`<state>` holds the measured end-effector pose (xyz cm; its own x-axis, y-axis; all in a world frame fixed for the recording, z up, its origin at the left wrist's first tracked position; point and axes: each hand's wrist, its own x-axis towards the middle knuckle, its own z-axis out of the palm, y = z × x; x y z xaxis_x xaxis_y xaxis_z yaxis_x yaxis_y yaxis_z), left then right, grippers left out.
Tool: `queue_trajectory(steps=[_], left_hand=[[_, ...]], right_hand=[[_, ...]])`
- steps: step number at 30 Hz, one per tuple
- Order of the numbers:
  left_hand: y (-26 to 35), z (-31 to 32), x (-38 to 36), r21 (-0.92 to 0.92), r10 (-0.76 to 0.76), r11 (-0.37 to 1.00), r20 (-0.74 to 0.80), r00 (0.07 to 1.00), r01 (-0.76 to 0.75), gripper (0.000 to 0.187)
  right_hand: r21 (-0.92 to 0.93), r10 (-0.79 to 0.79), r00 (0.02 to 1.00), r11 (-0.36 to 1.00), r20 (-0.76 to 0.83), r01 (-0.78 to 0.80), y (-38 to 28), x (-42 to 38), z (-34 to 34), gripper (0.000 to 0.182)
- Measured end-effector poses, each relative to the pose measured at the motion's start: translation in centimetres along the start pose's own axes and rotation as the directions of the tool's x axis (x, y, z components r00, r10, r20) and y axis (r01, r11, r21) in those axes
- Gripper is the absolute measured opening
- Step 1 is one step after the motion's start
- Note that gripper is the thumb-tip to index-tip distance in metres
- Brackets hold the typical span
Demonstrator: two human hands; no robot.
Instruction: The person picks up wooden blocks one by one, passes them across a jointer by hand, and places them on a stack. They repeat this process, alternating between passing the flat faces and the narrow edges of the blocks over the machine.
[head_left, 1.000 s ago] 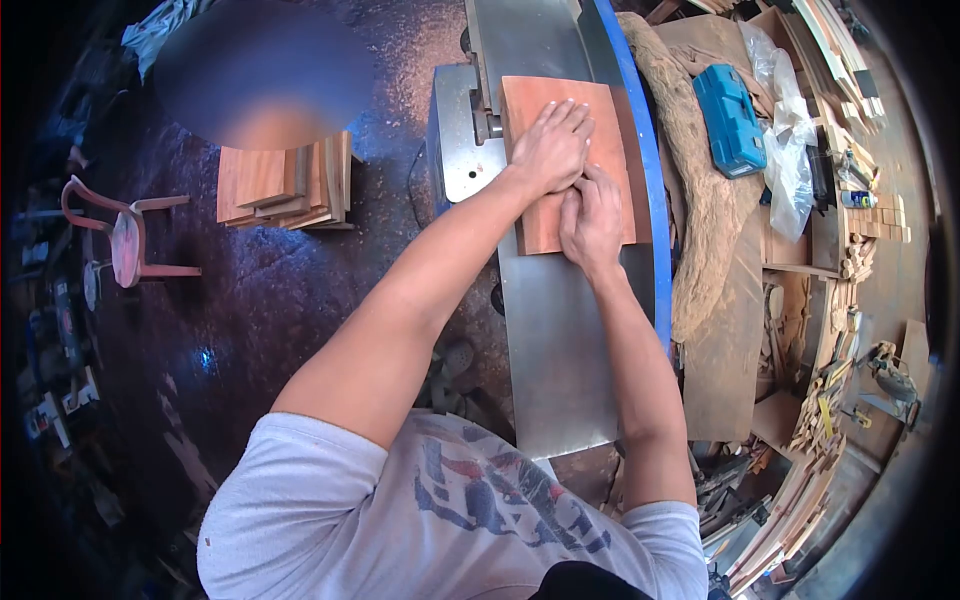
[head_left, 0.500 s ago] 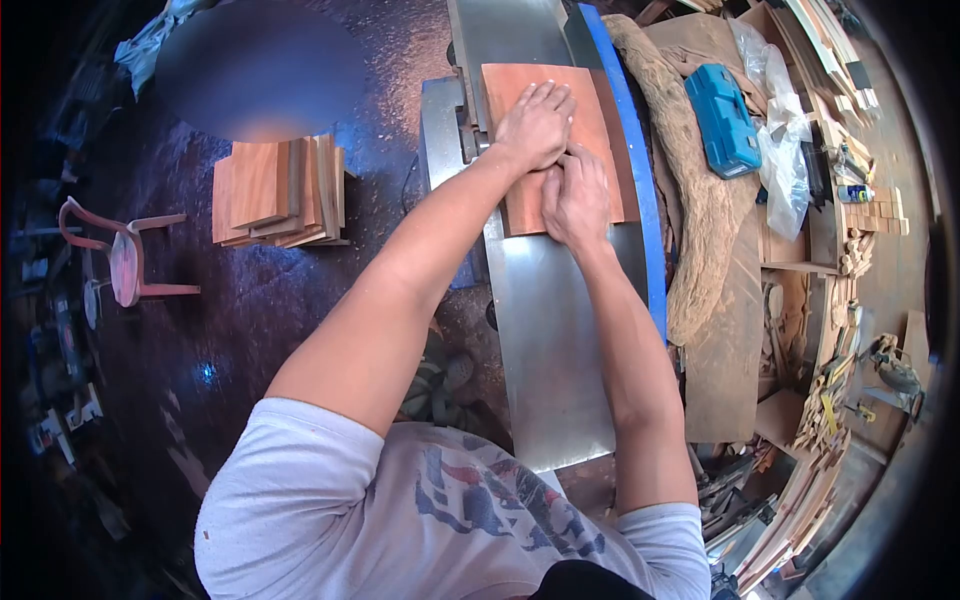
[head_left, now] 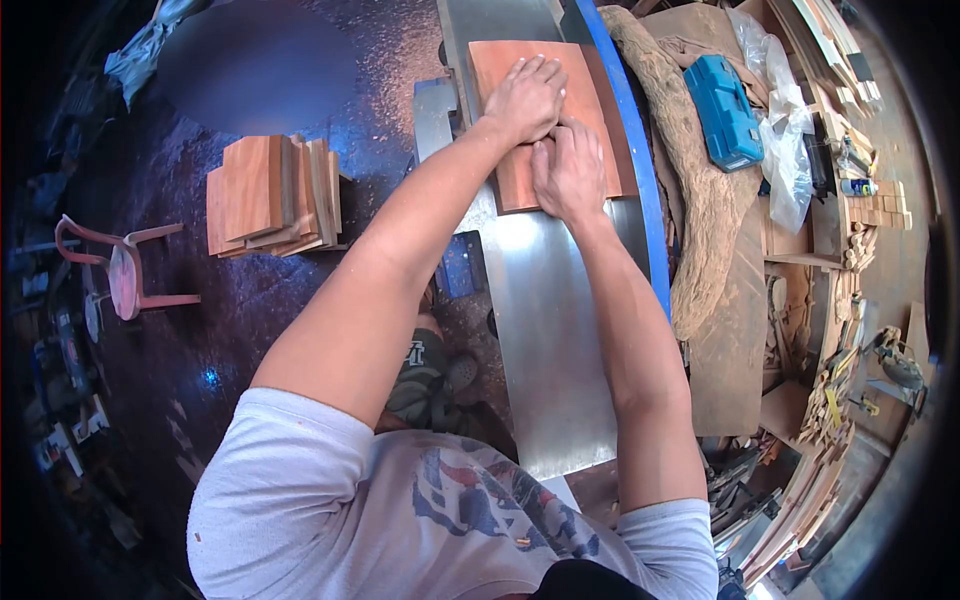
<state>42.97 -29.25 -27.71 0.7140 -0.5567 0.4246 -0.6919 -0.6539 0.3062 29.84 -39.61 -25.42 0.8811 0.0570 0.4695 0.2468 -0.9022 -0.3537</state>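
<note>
While a long metal machine bed [head_left: 555, 350] runs beneath the fingers, a blue-edged rail [head_left: 652, 200] to their right would block sideways travel. Well left of them stands a stack of boards [head_left: 252, 190]. Directly under them lies the reddish board [head_left: 498, 75], probably stiff, moderately heavy and smooth, best held by opposite edges. The left hand [head_left: 525, 100] and right hand [head_left: 572, 175] press down, fingers extended, slightly parted.

We saw dim, bluish light on the floor [head_left: 250, 330] toward nine o'clock and warmer, brighter light toward three. Glare whitened the metal bed [head_left: 550, 350] near five o'clock. The board [head_left: 490, 90], past twelve, looked fairly sharp, while a smooth blur covered a patch between ten and eleven. Black corners framed bowed edges.
</note>
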Motion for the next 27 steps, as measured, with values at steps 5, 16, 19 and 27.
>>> queue_trajectory(steps=[5,16,19,27], left_hand=[[-1.1,0.1,1.0,-0.002,0.0,1.0,-0.006,1.0,0.0,0.04],[-2.8,-0.2,2.7,0.016,-0.009,1.0,0.014,1.0,0.009,0.041],[-3.8,0.3,3.4,0.014,-0.003,1.0,0.015,1.0,0.003,0.041],[-5.5,0.8,4.8,0.0,-0.008,1.0,-0.005,1.0,0.008,0.039]], right_hand=[[-0.011,-0.01,1.0,1.0,-0.007,0.01,0.3,1.2,0.7,0.026],[-0.025,0.001,1.0,1.0,0.002,-0.001,0.7,3.5,1.9,0.025],[-0.026,-0.004,1.0,1.0,-0.006,0.004,1.1,4.2,2.5,0.025],[-0.043,0.013,1.0,0.999,0.017,-0.012,1.5,6.1,3.5,0.027]])
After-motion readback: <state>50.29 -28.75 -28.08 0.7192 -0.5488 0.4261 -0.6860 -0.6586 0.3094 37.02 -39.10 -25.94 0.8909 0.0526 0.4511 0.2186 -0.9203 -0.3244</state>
